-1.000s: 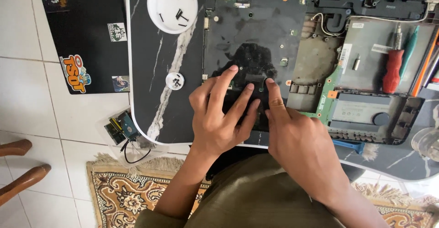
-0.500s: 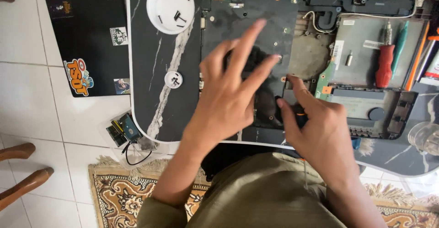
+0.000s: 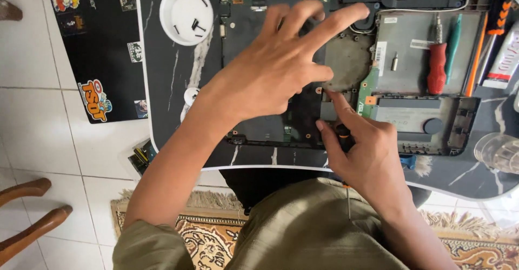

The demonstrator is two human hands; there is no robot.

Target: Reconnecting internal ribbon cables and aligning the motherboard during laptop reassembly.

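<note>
Item: opened laptop base [image 3: 335, 59], lying bottom-up on a black marble-patterned table [image 3: 162, 86] in front of a seated person, its circuit board, round fan recess and bare drive bay exposed. Step in hand, as judged: work on one small fixing or part near the middle of the board, just below the fan recess; the base otherwise looks well stripped. Left hand [image 3: 270, 70]: spread wide open above the board, fingers fanned and long, holding nothing; the little-finger side appears to rest on the board, though contact is not certain. Right hand [image 3: 367, 156]: curled about a small dark tool with an orange mark [image 3: 342, 135], mostly hidden in the grip; forefinger stretched forward, its tip touching the board beside a grey block. Next move, as judged: calls for a steady, upright tool, light pressure, and care not to slip onto the board. Nearby: white round dish [image 3: 186, 14] with a few small screws, on the table left of the base; red-handled screwdriver [image 3: 437, 68] and a green tool lying in the right-hand bay; black stickered laptop lid [image 3: 92, 48] on the tiled floor, well apart; clear glass [image 3: 500, 152] at the table's right edge.
</note>
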